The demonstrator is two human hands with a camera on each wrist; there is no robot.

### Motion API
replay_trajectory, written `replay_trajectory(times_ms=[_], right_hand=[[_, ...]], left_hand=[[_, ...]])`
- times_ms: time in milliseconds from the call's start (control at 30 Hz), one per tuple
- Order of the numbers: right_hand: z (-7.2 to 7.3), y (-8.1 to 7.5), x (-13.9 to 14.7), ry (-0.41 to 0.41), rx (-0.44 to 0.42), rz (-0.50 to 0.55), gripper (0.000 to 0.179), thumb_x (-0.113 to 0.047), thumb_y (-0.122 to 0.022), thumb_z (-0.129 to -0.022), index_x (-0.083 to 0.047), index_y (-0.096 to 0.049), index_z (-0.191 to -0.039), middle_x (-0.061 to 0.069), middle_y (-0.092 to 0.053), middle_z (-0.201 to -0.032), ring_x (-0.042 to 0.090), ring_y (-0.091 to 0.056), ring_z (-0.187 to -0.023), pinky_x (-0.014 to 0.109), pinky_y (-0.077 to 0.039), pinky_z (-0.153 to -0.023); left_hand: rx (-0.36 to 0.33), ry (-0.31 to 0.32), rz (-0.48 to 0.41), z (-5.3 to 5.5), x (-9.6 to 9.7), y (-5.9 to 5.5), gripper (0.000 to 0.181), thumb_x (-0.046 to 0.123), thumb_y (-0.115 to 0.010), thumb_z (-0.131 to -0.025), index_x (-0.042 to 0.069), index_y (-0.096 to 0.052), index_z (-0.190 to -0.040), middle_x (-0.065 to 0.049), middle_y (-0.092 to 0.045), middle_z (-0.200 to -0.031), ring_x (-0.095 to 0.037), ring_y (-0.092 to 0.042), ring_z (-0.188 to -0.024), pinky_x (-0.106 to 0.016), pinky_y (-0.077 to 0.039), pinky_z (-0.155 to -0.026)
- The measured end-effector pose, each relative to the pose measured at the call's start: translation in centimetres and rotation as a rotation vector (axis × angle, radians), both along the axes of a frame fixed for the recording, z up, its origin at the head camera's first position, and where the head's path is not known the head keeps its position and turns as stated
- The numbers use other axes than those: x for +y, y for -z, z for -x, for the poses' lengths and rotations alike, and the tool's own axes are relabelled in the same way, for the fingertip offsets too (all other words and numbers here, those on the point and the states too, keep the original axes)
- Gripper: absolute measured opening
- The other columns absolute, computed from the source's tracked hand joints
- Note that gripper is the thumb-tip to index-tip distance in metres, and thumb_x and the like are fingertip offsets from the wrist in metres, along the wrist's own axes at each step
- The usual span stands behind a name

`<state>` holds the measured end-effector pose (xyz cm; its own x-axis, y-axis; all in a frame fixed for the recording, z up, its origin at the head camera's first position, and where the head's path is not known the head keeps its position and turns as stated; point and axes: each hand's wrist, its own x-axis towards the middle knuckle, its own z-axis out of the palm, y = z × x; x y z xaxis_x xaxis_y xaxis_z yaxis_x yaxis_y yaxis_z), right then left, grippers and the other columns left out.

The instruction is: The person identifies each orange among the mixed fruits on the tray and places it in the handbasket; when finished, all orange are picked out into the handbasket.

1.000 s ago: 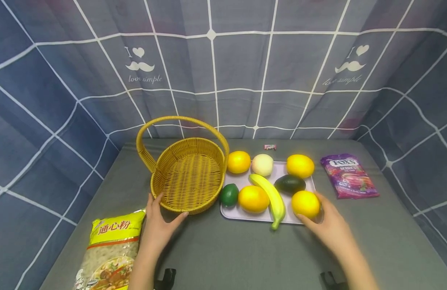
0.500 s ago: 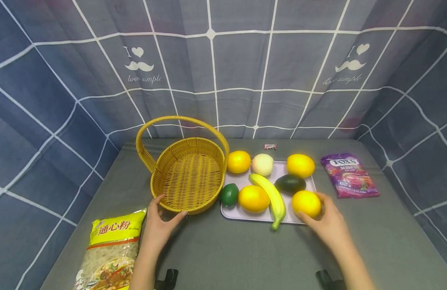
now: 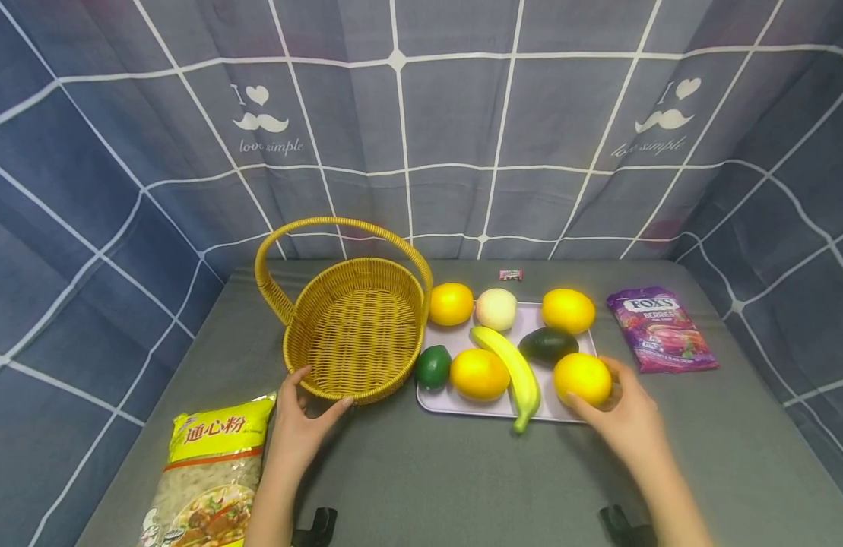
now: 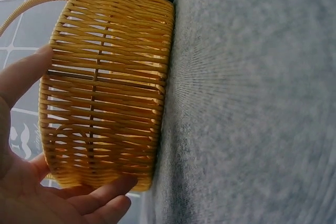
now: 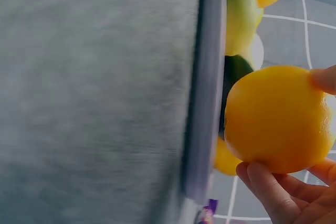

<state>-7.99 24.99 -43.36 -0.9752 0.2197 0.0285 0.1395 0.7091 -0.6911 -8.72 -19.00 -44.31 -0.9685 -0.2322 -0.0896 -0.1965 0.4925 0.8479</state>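
A wicker basket (image 3: 362,334) with a tall handle stands left of centre. My left hand (image 3: 303,425) holds its near-left side, thumb and fingers spread along the rim; in the left wrist view the fingers (image 4: 102,203) curve against the woven wall. My right hand (image 3: 629,414) grips an orange (image 3: 581,378) over the front right of a lilac tray (image 3: 462,406). In the right wrist view the orange (image 5: 278,119) sits between thumb and fingers, seemingly just above the tray rim. On the tray lie a banana (image 3: 524,384), dark avocado (image 3: 548,346), green fruit (image 3: 433,367) and pale round fruit (image 3: 496,309).
Other yellow-orange fruits (image 3: 480,374) share the tray. A purple candy bag (image 3: 660,330) lies to its right, and a small wrapped candy (image 3: 510,275) behind it. At front left lies a pasta bag (image 3: 216,471). A checked curtain (image 3: 448,137) surrounds the grey table (image 3: 462,479).
The orange has shifted slightly right and upward in the head view, held in my right hand. My left hand has stayed at the basket, its fingers settling a little closer on the rim.
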Motion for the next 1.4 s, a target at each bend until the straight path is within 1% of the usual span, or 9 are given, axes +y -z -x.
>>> replay_trajectory(times_ms=[200,433,567,767,867,1033,1200,1300,1400], right_hand=[[0.2,-2.0,-0.6,-0.016,0.011,0.040,0.090,-0.048,-0.076,-0.079,-0.005,-0.033,-0.145,0.028,-0.044,-0.137,0.046,-0.050,-0.112,0.063,-0.043,-0.091],[1.2,-4.2,-2.3,-0.096,0.106,0.056,0.084,-0.042,-0.077,-0.080,-0.005,-0.037,-0.143,0.023,-0.049,-0.133,0.042,-0.053,-0.111,0.056,-0.048,-0.089],[1.9,-5.0,-3.8,-0.132,0.154,0.074,0.079,-0.036,-0.079,-0.080,-0.004,-0.039,-0.141,0.023,-0.052,-0.127,0.041,-0.056,-0.108,0.055,-0.050,-0.088],[3.2,-5.3,-6.3,-0.209,0.214,0.142,0.072,-0.025,-0.082,-0.078,-0.008,-0.044,-0.137,0.020,-0.058,-0.125,0.034,-0.060,-0.103,0.050,-0.050,-0.088],[3.7,-5.4,-7.7,-0.248,0.188,0.185,0.074,-0.027,-0.083,-0.076,-0.011,-0.045,-0.137,0.017,-0.058,-0.126,0.032,-0.061,-0.103,0.049,-0.050,-0.089],[4.4,-5.7,-10.2,-0.295,0.130,0.212,0.075,-0.031,-0.084,-0.074,-0.018,-0.045,-0.136,0.012,-0.060,-0.121,0.031,-0.060,-0.104,0.048,-0.051,-0.089],[5.1,-5.4,-13.1,-0.377,0.158,0.238,0.074,-0.032,-0.085,-0.072,-0.022,-0.047,-0.134,0.003,-0.058,-0.123,0.024,-0.060,-0.102,0.040,-0.054,-0.084],[5.5,-5.0,-14.9,-0.429,0.170,0.269,0.073,-0.031,-0.086,-0.071,-0.020,-0.049,-0.133,0.002,-0.059,-0.119,0.024,-0.061,-0.098,0.039,-0.055,-0.081],[5.9,-4.6,-16.7,-0.474,0.149,0.315,0.071,-0.030,-0.086,-0.072,-0.018,-0.050,-0.132,0.004,-0.060,-0.117,0.025,-0.061,-0.097,0.040,-0.055,-0.081]], left_hand=[[0.002,-0.002,0.006,0.0,0.0,0.0,0.095,0.047,-0.079,-0.077,0.013,-0.025,-0.148,-0.020,-0.018,-0.154,-0.049,-0.035,-0.129,-0.061,-0.038,-0.099],[0.003,-0.012,0.012,0.0,0.0,0.1,0.095,0.047,-0.079,-0.077,0.014,-0.025,-0.148,-0.020,-0.018,-0.154,-0.049,-0.035,-0.129,-0.060,-0.037,-0.100],[0.008,-0.014,0.008,-0.1,-0.1,0.2,0.095,0.045,-0.079,-0.077,0.014,-0.025,-0.148,-0.019,-0.018,-0.154,-0.049,-0.035,-0.129,-0.060,-0.038,-0.099],[0.005,-0.014,0.007,-0.2,0.0,0.2,0.094,0.043,-0.080,-0.078,0.014,-0.025,-0.148,-0.020,-0.018,-0.154,-0.049,-0.035,-0.129,-0.061,-0.038,-0.099],[0.001,-0.015,0.005,-0.2,0.1,0.2,0.094,0.043,-0.080,-0.077,0.014,-0.025,-0.148,-0.020,-0.018,-0.154,-0.049,-0.035,-0.129,-0.061,-0.038,-0.099],[0.008,-0.014,0.005,-0.1,0.1,0.3,0.094,0.044,-0.080,-0.078,0.014,-0.025,-0.148,-0.019,-0.018,-0.154,-0.048,-0.034,-0.130,-0.060,-0.037,-0.100],[0.014,-0.006,-0.007,0.0,-0.1,0.3,0.094,0.045,-0.079,-0.078,0.014,-0.025,-0.148,-0.019,-0.017,-0.154,-0.048,-0.034,-0.130,-0.060,-0.037,-0.101],[0.015,-0.007,-0.007,0.0,-0.1,0.4,0.093,0.045,-0.079,-0.078,0.014,-0.025,-0.148,-0.019,-0.017,-0.154,-0.047,-0.034,-0.130,-0.059,-0.036,-0.101],[0.021,-0.012,0.002,0.1,0.0,0.4,0.093,0.043,-0.079,-0.078,0.014,-0.026,-0.148,-0.019,-0.017,-0.154,-0.048,-0.035,-0.129,-0.059,-0.036,-0.101]])
